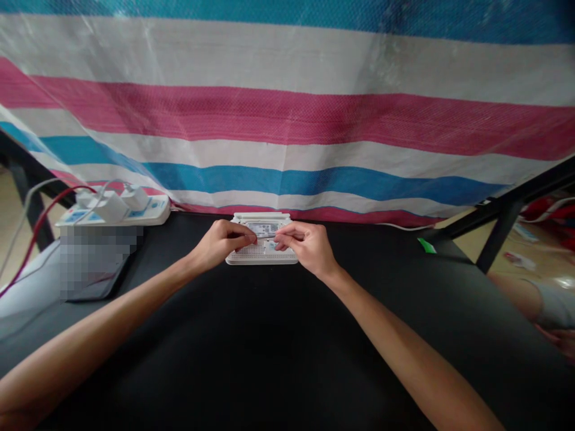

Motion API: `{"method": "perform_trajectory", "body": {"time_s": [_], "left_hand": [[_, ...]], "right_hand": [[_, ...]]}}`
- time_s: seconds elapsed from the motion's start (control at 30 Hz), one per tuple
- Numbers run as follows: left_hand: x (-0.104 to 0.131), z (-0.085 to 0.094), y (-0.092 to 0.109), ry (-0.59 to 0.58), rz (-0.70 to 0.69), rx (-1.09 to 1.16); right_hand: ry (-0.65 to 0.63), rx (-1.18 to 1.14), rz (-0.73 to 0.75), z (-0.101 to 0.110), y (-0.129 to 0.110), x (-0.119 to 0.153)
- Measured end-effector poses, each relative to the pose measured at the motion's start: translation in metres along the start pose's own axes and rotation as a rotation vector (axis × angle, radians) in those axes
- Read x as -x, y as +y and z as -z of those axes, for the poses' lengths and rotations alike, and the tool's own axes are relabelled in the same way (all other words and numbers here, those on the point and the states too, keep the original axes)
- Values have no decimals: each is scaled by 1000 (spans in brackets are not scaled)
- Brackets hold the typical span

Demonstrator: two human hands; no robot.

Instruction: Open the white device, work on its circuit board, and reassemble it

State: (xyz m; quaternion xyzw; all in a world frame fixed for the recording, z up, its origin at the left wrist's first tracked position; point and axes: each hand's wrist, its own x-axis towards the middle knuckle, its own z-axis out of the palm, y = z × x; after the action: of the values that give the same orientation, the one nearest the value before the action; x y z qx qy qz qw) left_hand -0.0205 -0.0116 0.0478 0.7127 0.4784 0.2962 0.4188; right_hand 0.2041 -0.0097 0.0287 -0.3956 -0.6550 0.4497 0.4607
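A white plastic device with a vented surface (263,260) lies flat on the black table (269,347), close to the striped sheet. Near its middle is a grey and white label or recessed panel (265,228). My left hand (226,242) is over the device's left side, its thumb and fingers pinched together. Over the right side, my right hand (306,244) is also closed in a pinch. A thin light strip seems to run between the two sets of fingertips. What exactly each hand holds is too small to make out.
At the left, a white power strip (155,211) with plugs and cables sits behind a dark tablet-like object (114,278). A small green packet (426,245) lies at the right. A striped sheet (283,114) hangs behind. Another person's arm (516,294) shows at the right edge.
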Motion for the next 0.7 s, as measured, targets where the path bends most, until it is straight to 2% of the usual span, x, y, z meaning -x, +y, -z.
{"method": "perform_trajectory", "body": {"time_s": [0.27, 0.37, 0.57, 0.7], "left_hand": [[-3, 4, 5, -153, 203, 234], [-2, 4, 6, -140, 145, 192], [1, 5, 1, -55, -63, -29], [1, 11, -1, -59, -104, -145]], "right_hand": [[-104, 249, 157, 7, -9, 3], [-110, 241, 150, 7, -10, 3], [-66, -6, -45, 3, -8, 0], [-85, -23, -120, 3, -9, -2]]}}
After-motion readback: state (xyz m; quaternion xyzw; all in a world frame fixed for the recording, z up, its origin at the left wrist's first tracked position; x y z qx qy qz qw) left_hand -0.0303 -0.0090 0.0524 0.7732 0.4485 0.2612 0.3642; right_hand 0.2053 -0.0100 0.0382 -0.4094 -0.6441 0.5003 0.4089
